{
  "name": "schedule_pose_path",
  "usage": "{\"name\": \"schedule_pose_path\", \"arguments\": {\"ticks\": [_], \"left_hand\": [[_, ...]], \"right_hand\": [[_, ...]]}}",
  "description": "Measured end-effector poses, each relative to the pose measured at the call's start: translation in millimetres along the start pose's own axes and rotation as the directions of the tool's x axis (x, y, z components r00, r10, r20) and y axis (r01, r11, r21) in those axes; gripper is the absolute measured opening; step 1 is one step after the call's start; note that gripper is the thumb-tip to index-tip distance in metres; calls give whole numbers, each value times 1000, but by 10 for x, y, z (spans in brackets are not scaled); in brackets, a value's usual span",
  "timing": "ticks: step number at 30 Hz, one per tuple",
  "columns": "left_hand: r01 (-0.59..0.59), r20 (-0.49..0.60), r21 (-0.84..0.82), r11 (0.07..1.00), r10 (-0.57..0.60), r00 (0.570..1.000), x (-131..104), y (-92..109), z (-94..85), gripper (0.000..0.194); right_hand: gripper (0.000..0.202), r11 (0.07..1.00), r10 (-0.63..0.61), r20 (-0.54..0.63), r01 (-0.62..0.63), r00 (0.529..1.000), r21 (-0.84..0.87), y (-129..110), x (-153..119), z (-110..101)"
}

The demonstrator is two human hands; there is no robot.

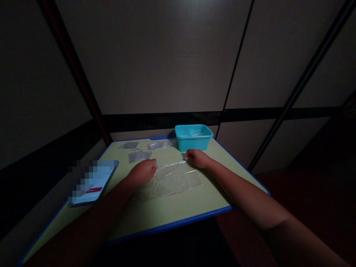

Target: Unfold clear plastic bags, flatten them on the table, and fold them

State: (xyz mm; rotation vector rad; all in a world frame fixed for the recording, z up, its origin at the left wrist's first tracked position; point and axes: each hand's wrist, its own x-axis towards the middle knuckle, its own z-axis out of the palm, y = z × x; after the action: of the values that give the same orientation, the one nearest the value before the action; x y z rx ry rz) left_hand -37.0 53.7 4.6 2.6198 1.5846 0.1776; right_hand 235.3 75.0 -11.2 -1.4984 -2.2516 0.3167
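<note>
A clear plastic bag (175, 181) lies spread over the middle of the table, its far edge stretched between my two hands. My left hand (143, 172) is closed in a pinch on the left end of that edge. At the right end, my right hand (197, 158) pinches the same edge with its fingers curled. The bag's near part rests flat and slightly wrinkled on the tabletop. Just behind my right hand stands a turquoise plastic basin (194, 142), with something pale and clear partly visible inside.
Folded clear plastic pieces lie at the back left: one (139, 156) nearest my left hand, another (130, 145) behind it, a third (161, 144) beside the basin. A tablet-like device (96, 185), partly blurred, sits at the left edge. The table (167, 218) has a blue rim; cabinet panels (161, 66) rise behind.
</note>
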Motion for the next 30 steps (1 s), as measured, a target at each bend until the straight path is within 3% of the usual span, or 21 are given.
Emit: {"name": "schedule_pose_path", "arguments": {"ticks": [3, 6, 9, 12, 15, 20, 30], "left_hand": [[25, 3, -17, 1000, -25, 1000, 7, 1, -2, 20], [42, -4, -25, 999, -42, 999, 13, 8, -4, 21], [68, -9, -30, 997, -68, 998, 12, 15, -7, 23], [94, -18, -34, 995, -95, 995, 1, 21, -15, 24], [111, -22, -41, 993, -112, 993, -9, 25, -21, 24], [121, 15, -2, 993, -121, 993, -3, 22, -32, 25], [211, 67, 89, 973, -217, 974, 10, -71, -89, 30]], "right_hand": [[11, 1000, 2, -66, -3, 998, -20, -42, -12, -25], [27, 995, -99, -92, 101, 991, 16, -124, -64, -57], [53, 976, -212, 84, 207, 974, 63, -250, -154, -87], [65, 987, -162, 334, 160, 929, 34, -373, -233, -102], [68, 990, -127, 443, 140, 888, 2, -434, -260, -94], [73, 988, -104, 505, 150, 857, -50, -422, -248, -90], [77, 987, -106, 515, 152, 850, -49, -430, -254, -132]]}}
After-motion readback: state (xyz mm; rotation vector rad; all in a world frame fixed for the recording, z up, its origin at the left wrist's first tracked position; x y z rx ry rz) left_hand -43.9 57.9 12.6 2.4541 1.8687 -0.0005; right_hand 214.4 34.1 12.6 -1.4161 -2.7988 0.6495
